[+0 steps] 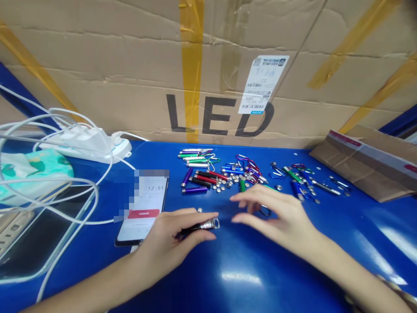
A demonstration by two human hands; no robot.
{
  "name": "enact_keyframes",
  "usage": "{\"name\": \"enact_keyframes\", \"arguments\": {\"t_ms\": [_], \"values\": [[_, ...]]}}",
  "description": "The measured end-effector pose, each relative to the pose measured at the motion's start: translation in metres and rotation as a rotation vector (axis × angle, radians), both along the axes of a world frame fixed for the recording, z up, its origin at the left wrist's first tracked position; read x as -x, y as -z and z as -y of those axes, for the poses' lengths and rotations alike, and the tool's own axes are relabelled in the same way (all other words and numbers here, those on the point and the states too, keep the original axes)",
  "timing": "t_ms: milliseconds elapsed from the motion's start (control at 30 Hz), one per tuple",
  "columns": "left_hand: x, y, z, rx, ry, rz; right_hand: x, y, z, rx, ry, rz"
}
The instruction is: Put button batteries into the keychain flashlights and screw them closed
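My left hand (177,234) is closed around a small black keychain flashlight (206,224), with its silver end and a label showing past the fingertips. To the right, my right hand (273,213) hovers with thumb and fingers apart, and nothing shows between them. A dark carabiner clip (265,211) is partly hidden behind that hand. Beyond both hands lie loose flashlight tubes (194,190) in purple, black and red. Small silver button cells (219,189) are scattered beside them. A green tube (242,185) stands near my right fingers.
Flashlights with clips (197,160) lie in a row at the back. More parts (304,180) spread rightward toward a brown carton (368,161). A phone (143,208) lies left, near white cables (94,187) and a power strip (87,141). A large cardboard box (130,87) forms the back.
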State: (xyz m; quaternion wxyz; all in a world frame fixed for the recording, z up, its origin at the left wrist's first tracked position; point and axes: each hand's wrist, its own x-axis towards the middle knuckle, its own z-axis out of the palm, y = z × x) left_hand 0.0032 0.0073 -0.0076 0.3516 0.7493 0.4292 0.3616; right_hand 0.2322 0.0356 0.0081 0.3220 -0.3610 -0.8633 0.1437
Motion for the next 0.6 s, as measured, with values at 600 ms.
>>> {"name": "enact_keyframes", "arguments": {"t_ms": [600], "values": [[-0.004, -0.007, -0.009, 0.325, -0.173, 0.167, -0.056, -0.017, -0.029, 0.424, 0.234, 0.462]]}}
